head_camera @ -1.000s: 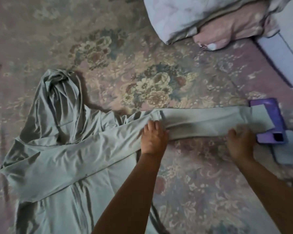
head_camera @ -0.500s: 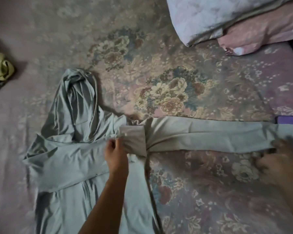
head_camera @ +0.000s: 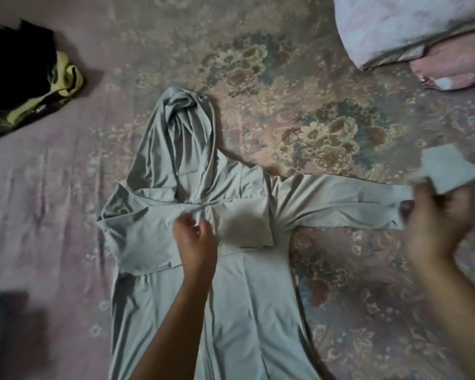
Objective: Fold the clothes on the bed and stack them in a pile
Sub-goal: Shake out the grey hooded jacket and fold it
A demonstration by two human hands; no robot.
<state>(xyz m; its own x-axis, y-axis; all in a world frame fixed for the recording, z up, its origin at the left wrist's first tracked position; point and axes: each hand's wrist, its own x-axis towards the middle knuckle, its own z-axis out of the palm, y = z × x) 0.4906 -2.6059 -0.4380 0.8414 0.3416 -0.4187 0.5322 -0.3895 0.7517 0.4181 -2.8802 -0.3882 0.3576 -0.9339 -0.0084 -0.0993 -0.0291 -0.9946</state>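
A pale grey hooded top (head_camera: 231, 283) lies flat on the floral bedspread (head_camera: 299, 91), hood pointing away from me. One sleeve is folded across the chest. My left hand (head_camera: 196, 239) rests on the chest just below the hood, fingers loosely curled on the cloth. The other sleeve (head_camera: 340, 207) stretches out to the right. My right hand (head_camera: 433, 223), blurred, grips that sleeve's cuff end and lifts it off the bed, the cuff (head_camera: 447, 171) flipped up above the fingers.
A black and yellow garment (head_camera: 25, 86) lies crumpled at the far left. A pale pillow (head_camera: 412, 26) and a pink one (head_camera: 455, 67) sit at the top right. A dark blurred object (head_camera: 0, 325) shows at the lower left edge.
My left hand slid left from the sleeve seam onto the chest. My right hand has picked up the right sleeve's cuff and raised it. The camera view shifted left.
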